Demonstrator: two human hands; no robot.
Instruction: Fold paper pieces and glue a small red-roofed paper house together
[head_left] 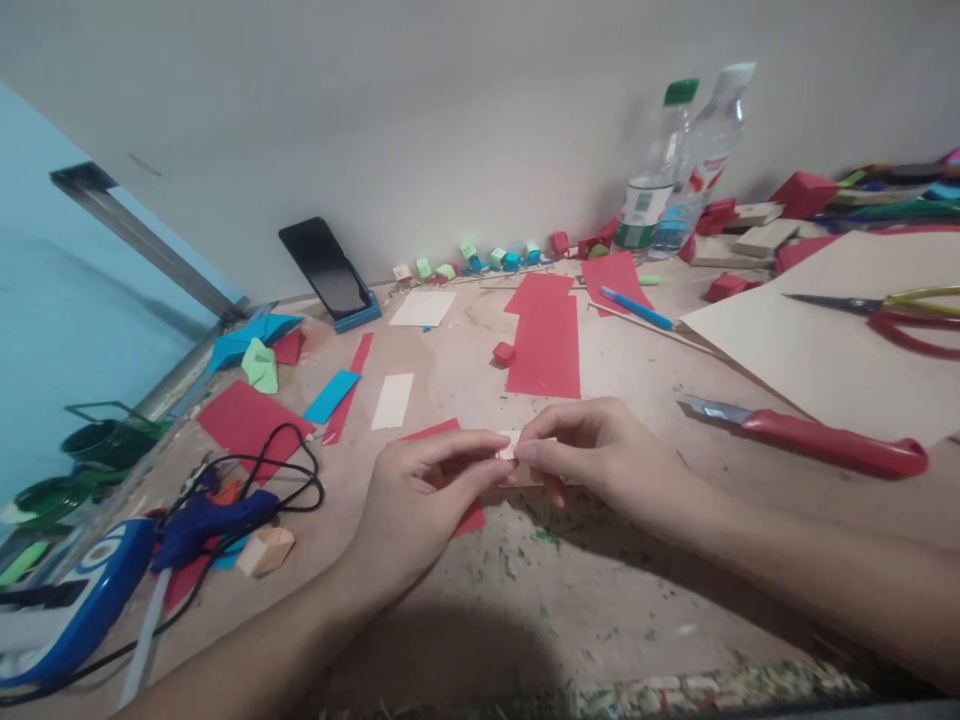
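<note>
Near the front edge of the worktop, the left hand and right hand meet, each with fingertips pressed together on one small cream paper piece, held just above a red sheet. The piece is so small that I'd guess a slip of either pinch could crease it crooked or drop it among the scraps. The red-handled knife lies bare-bladed near the right forearm, and the glue gun cord loops by the left elbow; a careless sweep could catch either.
</note>
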